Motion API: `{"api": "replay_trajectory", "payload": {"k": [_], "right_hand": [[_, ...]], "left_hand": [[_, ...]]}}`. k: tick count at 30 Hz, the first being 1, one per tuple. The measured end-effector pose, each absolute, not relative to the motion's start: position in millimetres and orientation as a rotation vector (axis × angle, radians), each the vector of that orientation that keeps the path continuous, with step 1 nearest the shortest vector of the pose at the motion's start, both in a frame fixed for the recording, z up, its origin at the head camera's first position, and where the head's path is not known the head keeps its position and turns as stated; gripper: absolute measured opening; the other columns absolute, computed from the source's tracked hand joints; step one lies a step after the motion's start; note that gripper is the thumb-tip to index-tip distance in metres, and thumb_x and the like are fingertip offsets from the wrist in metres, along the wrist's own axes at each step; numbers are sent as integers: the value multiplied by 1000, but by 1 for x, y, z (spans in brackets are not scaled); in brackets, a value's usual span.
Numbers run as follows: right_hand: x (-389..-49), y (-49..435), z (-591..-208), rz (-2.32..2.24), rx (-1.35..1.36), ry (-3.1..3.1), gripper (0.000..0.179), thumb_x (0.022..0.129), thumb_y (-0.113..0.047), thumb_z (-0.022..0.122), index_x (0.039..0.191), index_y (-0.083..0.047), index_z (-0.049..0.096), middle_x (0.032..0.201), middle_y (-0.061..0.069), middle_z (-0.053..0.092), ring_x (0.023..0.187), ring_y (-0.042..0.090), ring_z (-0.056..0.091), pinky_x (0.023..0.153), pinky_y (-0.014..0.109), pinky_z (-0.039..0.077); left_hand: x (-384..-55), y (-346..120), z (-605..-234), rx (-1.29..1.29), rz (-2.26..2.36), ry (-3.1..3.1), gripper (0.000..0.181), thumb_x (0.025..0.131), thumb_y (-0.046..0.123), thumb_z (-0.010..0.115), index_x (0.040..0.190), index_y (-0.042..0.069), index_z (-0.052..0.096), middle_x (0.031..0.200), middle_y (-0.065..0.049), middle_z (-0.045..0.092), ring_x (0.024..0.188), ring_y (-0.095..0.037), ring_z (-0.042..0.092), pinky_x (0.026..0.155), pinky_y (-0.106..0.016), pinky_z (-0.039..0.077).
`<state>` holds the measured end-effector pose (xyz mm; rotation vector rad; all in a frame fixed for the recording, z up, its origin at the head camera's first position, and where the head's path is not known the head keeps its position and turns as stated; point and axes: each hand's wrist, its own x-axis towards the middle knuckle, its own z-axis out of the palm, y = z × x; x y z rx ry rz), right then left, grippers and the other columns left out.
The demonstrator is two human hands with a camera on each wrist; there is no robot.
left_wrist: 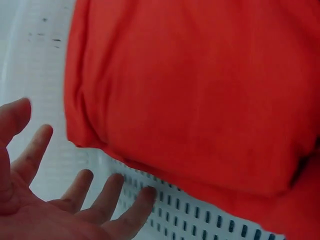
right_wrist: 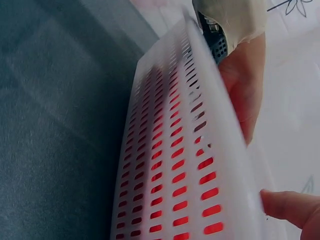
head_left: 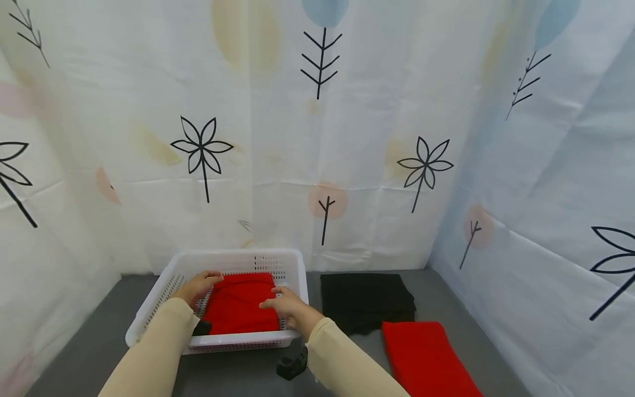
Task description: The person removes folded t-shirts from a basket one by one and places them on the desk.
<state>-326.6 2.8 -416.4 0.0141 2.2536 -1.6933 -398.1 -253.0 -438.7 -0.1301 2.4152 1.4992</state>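
A folded red cloth [head_left: 243, 303] lies inside a white perforated plastic basket [head_left: 248, 341]. My left hand [head_left: 197, 288] is over the basket at the cloth's left side. In the left wrist view, the fingers of that hand [left_wrist: 75, 210] are spread beside the red cloth [left_wrist: 195, 100], apart from it. My right hand [head_left: 294, 310] reaches over the basket's right side, fingers pointing toward the cloth's right edge. The right wrist view shows the basket's holed wall [right_wrist: 175, 150] and part of the right hand [right_wrist: 292, 207] beyond its rim; most of that hand is hidden.
To the right of the basket a folded black cloth [head_left: 367, 298] lies on the grey table [head_left: 233, 377]. Another folded red cloth [head_left: 426, 355] is nearer the front right. A patterned white curtain [head_left: 278, 138] hangs behind and along both sides.
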Motion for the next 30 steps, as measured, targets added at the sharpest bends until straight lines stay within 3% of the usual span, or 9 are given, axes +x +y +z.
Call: {"api": "replay_trajectory", "payload": {"k": [6,11,13,17,20,26,30], "right_hand": [[-331,-2,-425,-1612,44,2286,58,87,-13,70,138,-1,46,135,24,50,121,39,48,100,56,45],[-333,-6,-431,-1536,74,2289,59,84,-8,71,137,-1,47,136,26,47,121,39,46,102,52,44],[-334,-6,-432,-1535,84,2263,62,83,-6,71,139,-1,46,140,27,43,122,39,43,106,52,41],[-336,-8,-434,-1471,98,2273,64,81,-7,74,139,-5,49,141,26,42,117,37,44,101,45,47],[-339,-9,-436,-1415,85,2303,60,80,-8,76,136,-7,53,138,24,45,113,36,44,97,45,49],[-343,-11,-440,-1389,79,2300,61,78,-5,76,135,-7,53,138,25,45,116,39,42,107,55,38],[-345,-12,-438,-1373,81,2297,62,79,-5,76,135,-8,52,137,25,45,116,40,42,107,56,37]], "left_hand": [[-396,-247,-445,-104,1507,2417,54,101,19,48,146,-2,27,145,-38,25,130,-53,30,102,-68,36],[-400,-243,-447,-56,1454,2438,59,94,10,59,144,-3,31,144,-38,25,130,-53,29,107,-68,29],[-402,-244,-449,-66,1435,2426,62,91,9,63,144,-1,32,144,-36,26,128,-52,31,104,-67,34],[-405,-247,-451,-99,1423,2403,65,88,9,69,143,4,36,141,-33,32,121,-47,41,94,-63,45],[-405,-247,-451,-78,1410,2415,65,88,5,68,144,2,34,139,-34,32,117,-47,44,95,-63,46],[-405,-243,-449,-41,1449,2431,61,90,-1,61,143,-5,31,142,-38,28,127,-50,35,110,-63,30],[-404,-243,-448,-60,1479,2382,65,91,3,64,144,-4,29,142,-36,28,125,-49,38,108,-62,34]]}}
